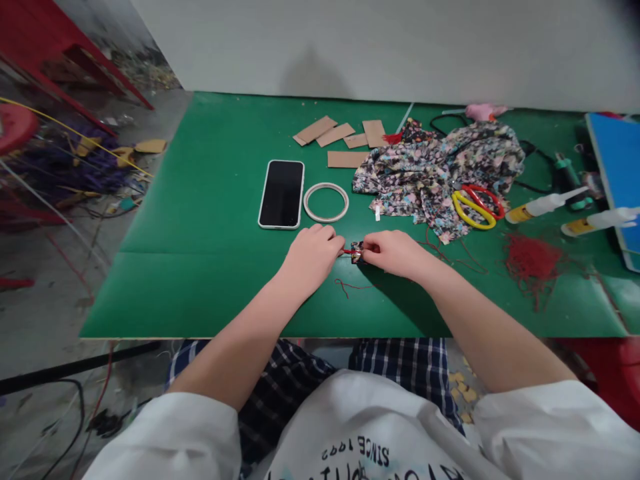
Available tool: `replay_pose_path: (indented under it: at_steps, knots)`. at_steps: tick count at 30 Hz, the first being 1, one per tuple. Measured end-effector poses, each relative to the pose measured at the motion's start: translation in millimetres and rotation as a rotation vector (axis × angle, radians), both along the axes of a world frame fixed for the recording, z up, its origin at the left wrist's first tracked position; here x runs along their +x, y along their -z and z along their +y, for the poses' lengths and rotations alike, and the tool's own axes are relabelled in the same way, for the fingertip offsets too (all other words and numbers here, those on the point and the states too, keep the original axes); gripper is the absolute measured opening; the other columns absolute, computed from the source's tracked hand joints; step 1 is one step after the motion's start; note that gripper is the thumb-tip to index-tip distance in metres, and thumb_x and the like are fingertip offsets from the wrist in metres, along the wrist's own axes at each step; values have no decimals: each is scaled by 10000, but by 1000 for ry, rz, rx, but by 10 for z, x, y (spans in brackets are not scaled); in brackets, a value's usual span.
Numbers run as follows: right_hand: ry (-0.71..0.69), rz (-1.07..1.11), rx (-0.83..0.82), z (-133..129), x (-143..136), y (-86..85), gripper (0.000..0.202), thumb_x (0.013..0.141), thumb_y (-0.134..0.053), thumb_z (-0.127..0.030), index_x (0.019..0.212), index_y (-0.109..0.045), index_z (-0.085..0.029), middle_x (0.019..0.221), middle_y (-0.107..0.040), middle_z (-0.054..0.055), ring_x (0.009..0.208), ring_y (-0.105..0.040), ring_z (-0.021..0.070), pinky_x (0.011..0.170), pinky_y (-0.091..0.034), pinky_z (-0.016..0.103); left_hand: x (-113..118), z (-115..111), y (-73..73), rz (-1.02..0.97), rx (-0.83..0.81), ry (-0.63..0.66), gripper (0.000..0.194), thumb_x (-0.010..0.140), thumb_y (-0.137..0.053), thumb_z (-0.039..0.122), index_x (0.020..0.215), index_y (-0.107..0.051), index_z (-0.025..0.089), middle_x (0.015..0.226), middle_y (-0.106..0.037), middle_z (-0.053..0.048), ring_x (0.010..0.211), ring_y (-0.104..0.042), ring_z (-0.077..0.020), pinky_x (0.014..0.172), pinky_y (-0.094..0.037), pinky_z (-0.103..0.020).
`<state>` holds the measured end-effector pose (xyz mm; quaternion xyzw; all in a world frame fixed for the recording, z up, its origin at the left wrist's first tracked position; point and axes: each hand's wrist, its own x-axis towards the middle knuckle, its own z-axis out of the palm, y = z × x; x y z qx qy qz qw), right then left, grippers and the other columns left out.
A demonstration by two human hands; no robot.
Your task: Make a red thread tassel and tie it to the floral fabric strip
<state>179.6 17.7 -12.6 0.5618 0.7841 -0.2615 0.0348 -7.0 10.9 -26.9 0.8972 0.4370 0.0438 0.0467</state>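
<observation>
Near the middle of the green table, my left hand point(315, 252) has its fingers closed on the end of a short red cord point(348, 251). The cord runs right to a small dark floral piece point(357, 253), which has a shiny spot on it. My right hand point(393, 252) pinches the right side of that piece, thumb and fingertips together. Both hands rest low over the table, a small gap apart. Just below them lies a loose red thread point(353, 287). My fingertips partly hide the floral piece.
Beyond my hands are a phone point(282, 195), a tape roll point(326, 203) and cardboard strips point(347, 159). Floral cloth point(440, 173) lies right, with yellow-and-red-handled scissors point(473, 212). Farther right are glue bottles point(540, 208), red threads point(533, 260) and a blue board point(617, 180).
</observation>
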Motion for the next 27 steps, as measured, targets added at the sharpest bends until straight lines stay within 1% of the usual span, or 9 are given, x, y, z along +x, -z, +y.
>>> replay_pose_path:
  at_steps: [7,10,12,13,15,17,19,21,27]
  knots:
    - [-24,-40,20,-4,-33,-19,174,769,-443,-262,653,-549,-188,641,-609,20,568,-475,114,523,-256,233,-2,-6,-36,57,32,2,247,903,-386,244,866,-599,126,830,-581,-91,808,-523,-220,664,-368,-327]
    - [-36,-63,20,0,-47,-23,170,769,-437,-249,668,-559,-186,648,-610,25,563,-470,115,516,-252,235,28,-42,-45,53,42,-25,257,902,-385,251,863,-606,126,848,-600,-100,838,-543,-237,676,-387,-343]
    - [-45,-74,20,5,-48,-24,167,764,-436,-250,674,-561,-187,652,-611,25,559,-463,115,510,-247,234,74,-102,-38,15,52,-36,261,905,-386,253,942,-610,126,948,-623,-112,925,-554,-246,735,-411,-357]
    - [-51,-76,24,7,-47,-24,166,762,-434,-252,673,-559,-188,656,-612,26,560,-462,114,510,-246,233,102,-141,-29,-14,55,-19,275,910,-381,251,1024,-597,123,1037,-622,-118,995,-548,-243,788,-418,-362]
    - [-62,-68,37,8,-42,-25,183,767,-421,-258,658,-549,-187,654,-611,25,556,-458,112,515,-247,231,157,-230,-1,-49,63,48,358,920,-370,266,1201,-510,94,1245,-550,-134,1175,-474,-235,923,-389,-373]
    - [-61,-58,45,4,-38,-25,199,774,-410,-261,647,-543,-187,642,-607,20,547,-455,109,518,-251,229,198,-312,33,-22,33,85,481,914,-383,355,1286,-430,53,1352,-456,-153,1279,-380,-240,1021,-329,-398]
    - [-45,-53,43,-4,-35,-25,200,776,-414,-264,650,-549,-186,638,-609,16,540,-456,106,518,-255,229,215,-369,65,25,-17,72,603,891,-389,460,1314,-394,31,1387,-399,-169,1315,-330,-254,1061,-291,-421]
    - [-32,-50,41,-15,-33,-25,192,773,-424,-258,663,-564,-184,647,-616,16,543,-460,104,520,-257,230,216,-396,86,51,-44,57,654,876,-381,510,1326,-384,34,1403,-364,-176,1329,-304,-263,1076,-273,-435]
    - [-11,1,27,-35,-1,-32,225,789,-436,-291,679,-594,-175,645,-623,18,552,-481,103,524,-261,229,211,-383,88,54,-51,56,630,875,-409,487,1328,-389,50,1410,-348,-169,1337,-288,-261,1093,-246,-449]
